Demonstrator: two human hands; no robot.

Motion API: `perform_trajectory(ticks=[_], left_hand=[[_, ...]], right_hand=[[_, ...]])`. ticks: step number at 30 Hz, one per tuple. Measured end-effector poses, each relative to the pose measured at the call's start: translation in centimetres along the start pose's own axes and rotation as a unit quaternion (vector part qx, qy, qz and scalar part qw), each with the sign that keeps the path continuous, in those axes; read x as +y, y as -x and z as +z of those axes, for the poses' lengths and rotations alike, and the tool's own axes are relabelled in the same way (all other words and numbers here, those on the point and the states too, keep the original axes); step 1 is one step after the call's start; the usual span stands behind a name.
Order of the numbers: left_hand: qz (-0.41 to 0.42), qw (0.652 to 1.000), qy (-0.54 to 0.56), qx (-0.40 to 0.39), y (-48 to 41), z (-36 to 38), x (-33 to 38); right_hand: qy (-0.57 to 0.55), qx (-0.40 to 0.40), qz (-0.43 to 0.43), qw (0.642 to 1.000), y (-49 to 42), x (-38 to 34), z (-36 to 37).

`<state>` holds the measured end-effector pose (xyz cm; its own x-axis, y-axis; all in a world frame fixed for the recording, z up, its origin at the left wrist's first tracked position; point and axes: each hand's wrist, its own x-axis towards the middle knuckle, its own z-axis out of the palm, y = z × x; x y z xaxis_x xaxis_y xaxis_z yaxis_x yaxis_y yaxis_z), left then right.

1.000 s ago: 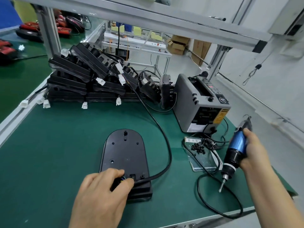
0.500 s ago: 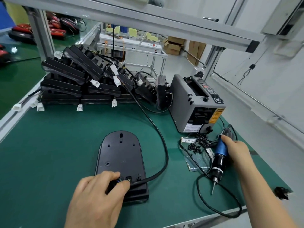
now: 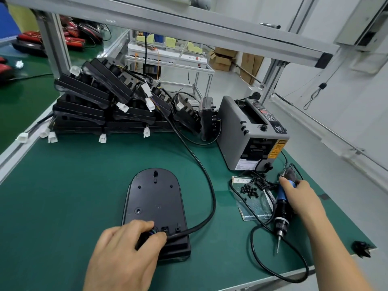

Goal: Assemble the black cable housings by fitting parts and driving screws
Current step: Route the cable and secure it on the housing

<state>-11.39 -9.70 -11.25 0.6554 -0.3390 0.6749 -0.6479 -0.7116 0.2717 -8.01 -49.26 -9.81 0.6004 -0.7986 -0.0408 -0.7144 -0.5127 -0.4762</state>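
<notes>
Fingers of left hand (image 3: 123,248) pinch thick black cable (image 3: 211,196) at flat black oval plastic housing (image 3: 154,198); right hand (image 3: 302,196) grips blue-and-black electric screwdriver (image 3: 282,203).

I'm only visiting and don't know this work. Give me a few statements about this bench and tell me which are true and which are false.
1. The right hand grips a blue and black electric screwdriver. True.
2. The screwdriver's bit sits in a screw hole of the housing. False: it points down at the green mat, to the right of the housing.
3. The left hand pinches the black cable where it meets the housing's near end. True.
4. The small black screws lie on top of the housing. False: they lie on a card in front of the grey machine.
5. More black housings are stacked at the far left. True.
</notes>
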Motion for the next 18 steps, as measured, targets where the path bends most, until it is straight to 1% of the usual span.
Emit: perform_trajectory(ticks=[2,4,6,7,8,9,11,13,15,18], left_hand=[[-0.001,1.0,0.0,0.001,0.0,0.0,0.0],[-0.001,1.0,-0.001,0.001,0.1,0.0,0.0],[0.002,1.0,-0.002,0.001,0.1,0.1,0.0],[0.004,1.0,-0.002,0.003,0.1,0.1,-0.1],[0.005,1.0,-0.002,0.005,0.1,0.2,-0.1],[0.007,1.0,-0.002,0.007,0.2,0.2,-0.2],[0.01,1.0,-0.003,0.011,0.2,0.3,-0.2],[0.01,1.0,-0.004,0.012,0.2,0.3,-0.2],[0.008,1.0,-0.005,0.012,0.2,0.3,-0.1],[0.009,1.0,-0.006,0.012,0.2,0.3,-0.1]], right_hand=[[0.025,0.025,-0.006,0.999,0.5,-0.1,0.1],[0.032,0.072,-0.03,0.996,1.2,-0.5,0.0],[-0.007,0.138,-0.096,0.986,1.6,-1.6,-0.5],[-0.039,0.158,-0.134,0.978,1.7,-2.3,-0.8],[-0.08,0.158,-0.165,0.97,1.7,-3.3,-1.0],[-0.127,0.137,-0.174,0.967,1.6,-4.2,-1.1],[-0.214,0.06,-0.155,0.963,1.7,-6.3,-1.4],[-0.255,0.007,-0.125,0.959,1.5,-7.8,-1.5],[-0.271,-0.011,-0.095,0.958,1.1,-8.8,-1.4],[-0.295,-0.012,-0.073,0.953,0.5,-9.1,-1.1]])
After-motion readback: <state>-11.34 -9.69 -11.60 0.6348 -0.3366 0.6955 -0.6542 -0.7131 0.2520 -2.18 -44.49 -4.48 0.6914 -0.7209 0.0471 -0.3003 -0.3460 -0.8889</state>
